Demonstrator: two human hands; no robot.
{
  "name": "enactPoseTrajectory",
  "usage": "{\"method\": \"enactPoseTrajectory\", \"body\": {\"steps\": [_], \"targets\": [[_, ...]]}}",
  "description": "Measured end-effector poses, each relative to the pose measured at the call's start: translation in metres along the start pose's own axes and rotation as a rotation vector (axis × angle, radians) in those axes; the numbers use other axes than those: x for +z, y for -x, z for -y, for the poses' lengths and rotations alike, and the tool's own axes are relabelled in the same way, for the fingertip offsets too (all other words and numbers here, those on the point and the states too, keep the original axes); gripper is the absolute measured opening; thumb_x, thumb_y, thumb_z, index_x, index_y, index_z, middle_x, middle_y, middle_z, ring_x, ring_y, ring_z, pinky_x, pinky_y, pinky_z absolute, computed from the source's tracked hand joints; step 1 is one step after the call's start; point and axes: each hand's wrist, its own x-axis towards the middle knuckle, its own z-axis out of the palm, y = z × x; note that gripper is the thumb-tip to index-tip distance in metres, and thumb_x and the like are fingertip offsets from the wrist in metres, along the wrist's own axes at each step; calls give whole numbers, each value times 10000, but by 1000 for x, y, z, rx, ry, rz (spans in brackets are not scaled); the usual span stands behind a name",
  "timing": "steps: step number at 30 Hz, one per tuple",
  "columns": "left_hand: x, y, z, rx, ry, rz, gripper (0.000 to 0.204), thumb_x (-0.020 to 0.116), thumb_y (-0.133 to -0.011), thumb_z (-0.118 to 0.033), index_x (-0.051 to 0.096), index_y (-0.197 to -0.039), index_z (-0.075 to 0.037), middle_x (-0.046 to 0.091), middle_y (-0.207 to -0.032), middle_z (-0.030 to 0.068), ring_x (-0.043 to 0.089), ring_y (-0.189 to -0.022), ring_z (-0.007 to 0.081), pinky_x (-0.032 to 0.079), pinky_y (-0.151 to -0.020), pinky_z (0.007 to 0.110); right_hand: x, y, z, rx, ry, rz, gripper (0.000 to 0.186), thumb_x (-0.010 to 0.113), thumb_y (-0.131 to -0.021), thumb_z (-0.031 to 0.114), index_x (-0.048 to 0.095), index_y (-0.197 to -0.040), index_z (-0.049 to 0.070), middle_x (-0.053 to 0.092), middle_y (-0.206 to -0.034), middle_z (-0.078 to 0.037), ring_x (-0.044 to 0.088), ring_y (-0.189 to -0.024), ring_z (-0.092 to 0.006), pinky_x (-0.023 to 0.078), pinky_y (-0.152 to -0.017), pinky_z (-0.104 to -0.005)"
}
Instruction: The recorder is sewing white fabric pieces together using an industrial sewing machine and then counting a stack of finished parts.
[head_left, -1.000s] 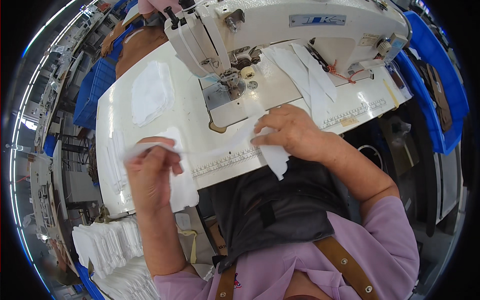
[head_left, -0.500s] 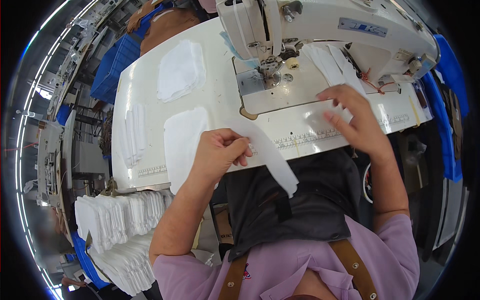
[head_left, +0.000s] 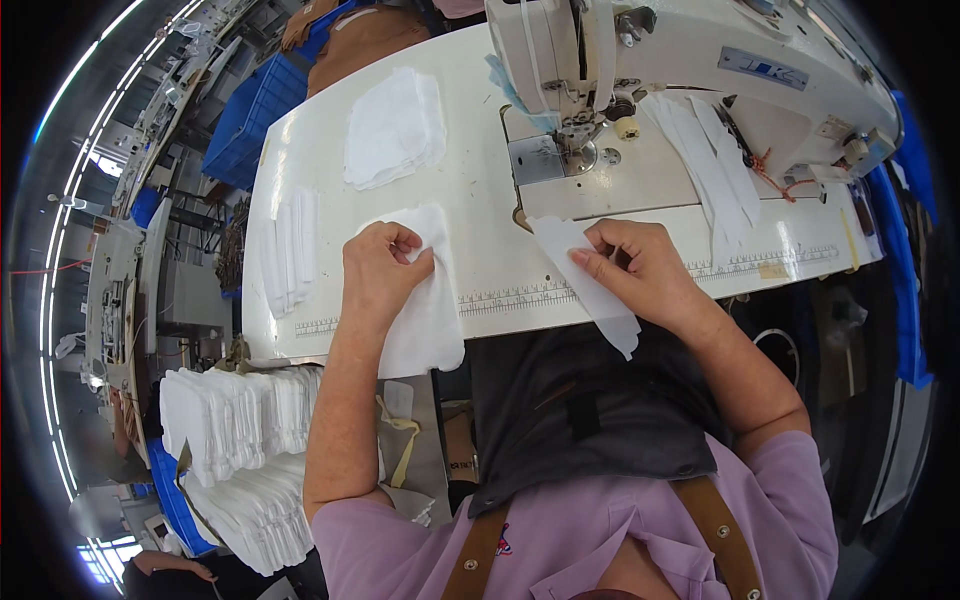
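Note:
My left hand [head_left: 390, 255] is closed with thumb and fingertips gripping a white fabric panel [head_left: 425, 330] that lies at the table's front edge. My right hand [head_left: 630, 270] pinches a pale strip [head_left: 596, 300], which hangs slanting over the front edge near the ruler scale [head_left: 500, 300]. Beyond the hands is an industrial sewing machine [head_left: 700, 45] with its presser foot [head_left: 577, 150]. A stack of white panels [head_left: 393, 120] lies at the back left of the white table [head_left: 490, 240], and narrow folded pieces [head_left: 292, 250] lie at the left.
More white strips [head_left: 700, 160] lie beside the machine arm. Thick stacks of white pieces [head_left: 235, 420] sit below the table's left side. Blue crates [head_left: 235, 120] and brown fabric [head_left: 365, 50] stand behind; another blue bin [head_left: 905, 270] is at the right. Other people are partly visible at lower left.
My left hand has left the strip and gone back onto the white panel at left. My right hand has moved to take hold of the strip. The view has shifted.

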Motion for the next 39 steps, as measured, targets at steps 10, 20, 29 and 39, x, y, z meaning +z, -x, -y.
{"method": "enactPoseTrajectory", "body": {"steps": [10,20,29,39], "targets": [[11,7,20,-61,311,-29,84,733,-746,-44,697,-774,27,677,-695,55,614,-593,94,496,-569,232,76,-41,23,-645,164,209,140,650,-869,114,610,-904,-14,593,-1226,-169,566,-1138,-341,469,-955,-435],[-45,1,111,-349,1307,-386,229,618,-922,-157,639,-1078,9,694,-1031,97,669,-881,166,563,-714,279,116,-54,4,-732,361,197,229,618,-892,110,548,-1058,-30,542,-1314,-190,488,-1304,-302,351,-1149,-448],[-225,56,81,398,1832,-392,274,626,-904,-181,603,-1095,14,675,-984,95,662,-842,153,588,-716,269,106,-51,8,-741,337,135,181,600,-873,91,589,-999,-39,582,-1234,-188,531,-1228,-318,407,-1087,-441],[-3,30,-71,26,1092,99,75,683,-888,-25,653,-940,19,659,-826,34,617,-652,86,512,-645,234,-10,-16,9,-14,-458,-61,197,623,-966,196,611,-838,46,535,-703,78,414,-627,-1,340,-545,-203]]}}
